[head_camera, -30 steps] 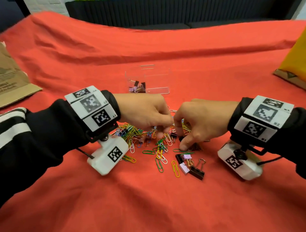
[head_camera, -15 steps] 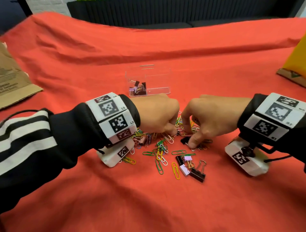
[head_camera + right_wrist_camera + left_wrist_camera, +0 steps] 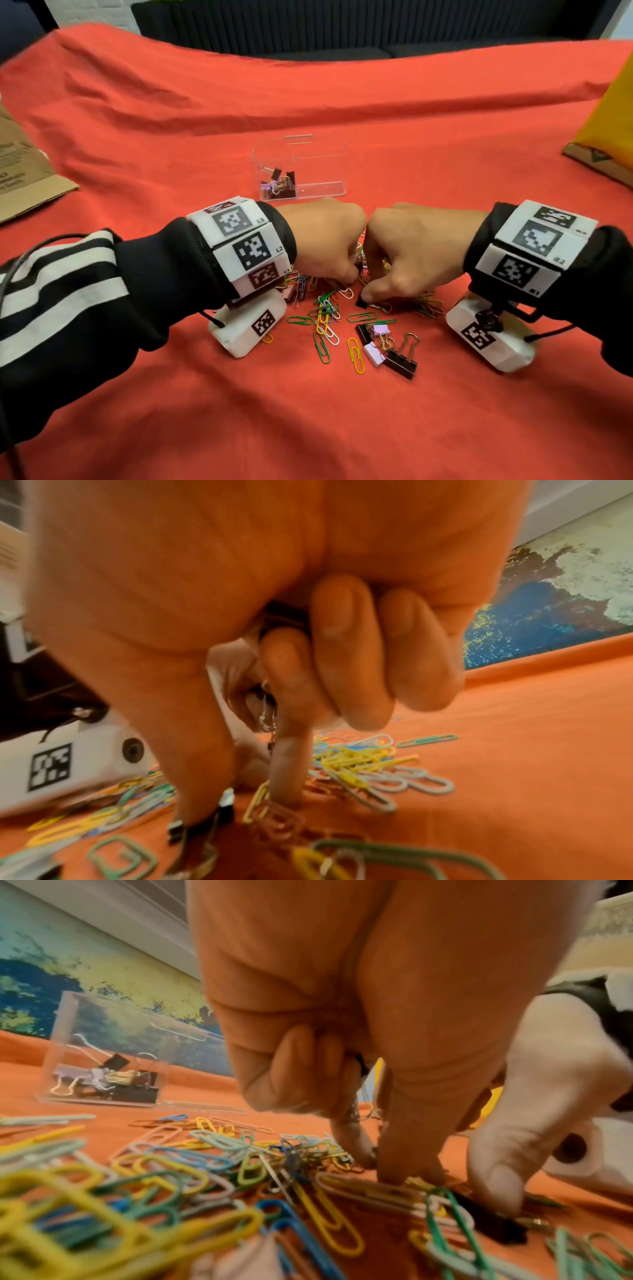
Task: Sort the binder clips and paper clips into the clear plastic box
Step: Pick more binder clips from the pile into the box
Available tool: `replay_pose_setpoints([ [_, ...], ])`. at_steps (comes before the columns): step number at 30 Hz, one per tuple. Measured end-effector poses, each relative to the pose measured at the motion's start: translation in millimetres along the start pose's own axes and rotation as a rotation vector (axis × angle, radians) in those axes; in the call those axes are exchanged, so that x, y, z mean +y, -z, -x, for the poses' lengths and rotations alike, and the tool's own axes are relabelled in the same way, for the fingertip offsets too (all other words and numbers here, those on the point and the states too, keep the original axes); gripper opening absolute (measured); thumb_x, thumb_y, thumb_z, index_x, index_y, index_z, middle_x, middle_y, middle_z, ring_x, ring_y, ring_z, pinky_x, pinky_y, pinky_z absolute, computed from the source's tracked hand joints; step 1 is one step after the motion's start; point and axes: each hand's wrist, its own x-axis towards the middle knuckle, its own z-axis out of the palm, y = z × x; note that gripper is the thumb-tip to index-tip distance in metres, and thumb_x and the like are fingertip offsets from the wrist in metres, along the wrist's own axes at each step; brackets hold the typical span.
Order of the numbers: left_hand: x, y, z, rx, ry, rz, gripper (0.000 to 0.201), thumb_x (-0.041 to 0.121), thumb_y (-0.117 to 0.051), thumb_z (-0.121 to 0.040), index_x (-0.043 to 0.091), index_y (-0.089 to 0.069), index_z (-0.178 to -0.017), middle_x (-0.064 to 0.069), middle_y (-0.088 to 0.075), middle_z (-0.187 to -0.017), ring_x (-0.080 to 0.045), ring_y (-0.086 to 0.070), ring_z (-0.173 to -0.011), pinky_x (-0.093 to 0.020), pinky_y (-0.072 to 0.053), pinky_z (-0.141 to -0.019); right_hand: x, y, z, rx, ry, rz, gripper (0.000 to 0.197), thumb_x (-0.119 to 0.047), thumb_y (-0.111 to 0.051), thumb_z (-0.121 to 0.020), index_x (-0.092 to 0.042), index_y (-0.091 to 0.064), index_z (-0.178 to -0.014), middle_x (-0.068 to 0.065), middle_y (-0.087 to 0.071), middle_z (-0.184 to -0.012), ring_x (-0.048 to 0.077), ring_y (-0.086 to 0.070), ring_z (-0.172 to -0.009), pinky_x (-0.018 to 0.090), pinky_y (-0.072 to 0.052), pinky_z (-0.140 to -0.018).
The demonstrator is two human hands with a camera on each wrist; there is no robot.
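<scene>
A heap of coloured paper clips (image 3: 325, 308) and binder clips lies on the red cloth. My left hand (image 3: 349, 277) reaches into the heap with thumb and forefinger; its other fingers curl round binder clips (image 3: 358, 1066) in the palm. My right hand (image 3: 368, 296), knuckles almost touching the left, pinches a black binder clip (image 3: 361, 303) lying on the cloth, seen also as the black binder clip (image 3: 205, 823). Its curled fingers hide something dark against the palm. The clear plastic box (image 3: 322, 150) stands behind the hands, with several binder clips (image 3: 277, 185) in its left compartment.
Black and lilac binder clips (image 3: 394, 353) lie in front of the heap. A brown paper bag (image 3: 24, 171) lies at the far left, a yellow package (image 3: 609, 130) at the far right. A dark sofa runs along the back edge.
My left arm has come in from the left, and the two hands have closed up until their knuckles nearly meet. The right thumb stays on the black binder clip.
</scene>
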Motion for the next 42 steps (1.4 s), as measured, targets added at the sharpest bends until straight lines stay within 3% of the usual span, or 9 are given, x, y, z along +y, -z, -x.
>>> replay_pose_setpoints([
  [6,-14,6,10,0.004,0.018,-0.035,0.041,0.038,-0.053,-0.088,0.003,-0.054,-0.065,-0.015,-0.045,-0.057,-0.032,-0.045,-0.062,-0.033,-0.043,-0.058,-2,1,-4,-0.029,0.007,-0.031,0.019,-0.036,-0.070,-0.076,-0.019,-0.071,-0.069,-0.004,-0.058,-0.051,0.009,-0.053,-0.052,0.030,-0.052,-0.057],
  [8,-19,9,14,-0.029,0.028,-0.024,0.044,0.039,-0.046,-0.090,0.004,-0.051,-0.064,-0.014,-0.046,-0.059,-0.030,-0.046,-0.062,-0.035,-0.044,-0.061,-1,5,-5,-0.012,0.015,-0.028,0.013,-0.033,-0.069,-0.077,-0.021,-0.073,-0.072,-0.008,-0.056,-0.045,0.004,-0.052,-0.048,0.025,-0.047,-0.053],
  [12,-27,14,20,-0.049,0.054,0.044,0.042,0.036,-0.043,-0.090,0.003,-0.048,-0.064,-0.012,-0.041,-0.060,-0.026,-0.040,-0.058,-0.037,-0.040,-0.058,-4,7,-1,-0.045,0.039,-0.016,0.026,-0.053,-0.077,-0.071,-0.027,-0.076,-0.075,-0.015,-0.057,-0.046,0.000,-0.054,-0.049,0.017,-0.039,-0.047],
  [15,-35,15,24,-0.091,0.036,0.099,0.035,0.029,-0.045,-0.091,0.005,-0.058,-0.069,-0.009,-0.047,-0.065,-0.026,-0.042,-0.065,-0.040,-0.044,-0.067,-6,4,-3,-0.068,0.048,0.023,0.023,-0.047,-0.080,-0.071,-0.025,-0.076,-0.077,-0.011,-0.057,-0.052,0.001,-0.053,-0.052,0.018,-0.040,-0.048],
  [18,-42,14,28,-0.091,-0.011,0.132,0.033,0.027,-0.044,-0.093,0.019,-0.049,-0.062,-0.002,-0.046,-0.065,-0.022,-0.045,-0.068,-0.039,-0.046,-0.072,-7,4,-5,-0.089,0.023,0.005,0.017,-0.038,-0.078,-0.071,-0.022,-0.073,-0.074,-0.009,-0.059,-0.055,0.003,-0.054,-0.053,0.022,-0.045,-0.052],
  [24,-38,11,35,-0.092,-0.014,0.068,0.041,0.041,-0.039,-0.086,0.005,-0.039,-0.065,-0.019,-0.030,-0.071,-0.021,-0.028,-0.057,-0.036,-0.035,-0.054,-1,11,0,-0.031,0.059,-0.071,0.003,-0.023,-0.071,-0.076,-0.025,-0.073,-0.076,-0.007,-0.056,-0.050,0.004,-0.052,-0.047,0.011,-0.038,-0.048],
  [31,-38,14,36,-0.158,-0.092,0.198,0.039,0.030,-0.046,-0.099,0.005,-0.047,-0.070,-0.002,-0.030,-0.063,-0.014,-0.027,-0.056,-0.030,-0.031,-0.053,-3,7,-6,0.112,0.117,-0.378,0.015,-0.033,-0.078,-0.082,-0.025,-0.074,-0.094,-0.005,-0.041,-0.041,0.012,-0.034,-0.041,0.019,-0.029,-0.044],
  [36,-35,16,43,-0.092,-0.176,0.367,0.037,0.023,-0.043,-0.104,0.008,-0.046,-0.071,0.007,-0.028,-0.065,-0.009,-0.026,-0.056,-0.023,-0.027,-0.051,0,6,-8,0.149,0.132,-0.573,0.021,-0.022,-0.077,-0.087,-0.004,-0.072,-0.078,-0.008,-0.035,-0.040,0.009,-0.026,-0.042,0.025,-0.025,-0.045],
  [42,-36,15,45,-0.038,-0.119,0.382,0.035,0.018,-0.047,-0.101,0.009,-0.042,-0.067,0.005,-0.027,-0.063,-0.008,-0.024,-0.054,-0.022,-0.025,-0.049,-1,8,-7,0.227,0.090,-0.561,0.014,-0.026,-0.081,-0.082,-0.015,-0.077,-0.075,-0.008,-0.038,-0.039,0.009,-0.028,-0.042,0.025,-0.025,-0.045],
])
